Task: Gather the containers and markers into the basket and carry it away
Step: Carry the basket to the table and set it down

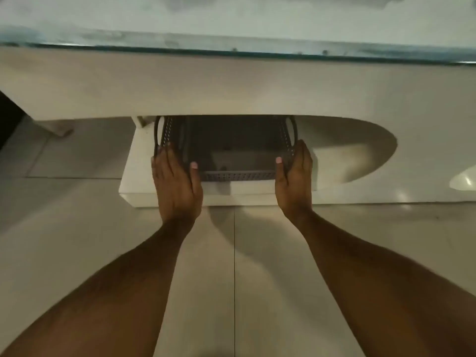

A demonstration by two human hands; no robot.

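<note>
Both hands grip a dark perforated basket (231, 148): left hand (176, 184) and right hand (295, 179) each curl round a near corner, thumbs inside. It sits on a white shelf (136, 186) beneath the pale table (231, 83), above the tiled floor (64, 240).

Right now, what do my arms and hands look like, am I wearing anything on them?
Both forearms are bare, with no sleeves in view. The left hand and right hand wear no gloves, and no rings, watch or bracelets show. The thumbnails look short and pale.
</note>
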